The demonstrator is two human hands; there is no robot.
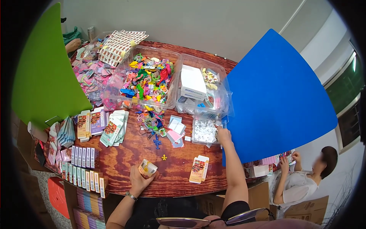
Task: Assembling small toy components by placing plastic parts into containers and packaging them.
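Observation:
My left hand (137, 180) is wrapped around a small yellow-orange carton (143, 171), held tilted near the table's front edge with its top end open. My right hand (224, 136) reaches forward to the right side of a clear plastic tray (194, 139) full of small white packets (205, 131). Its fingers are drawn together at the packets, and what they pinch is too small to make out. Between my hands lie a yellow figure-shaped piece (164, 157) and two flat orange cartons (197, 170). A blue figure-shaped piece (156, 142) is farther back.
A clear bin (176, 82) holds colourful small toys; another has a white box (193, 82). Pink packets (91, 80) pile at left. Filled cartons (85, 157) stand in rows near flat ones (115, 129). Green (49, 65) and blue (280, 99) panels flank the table. A co-worker (301, 181) sits at right.

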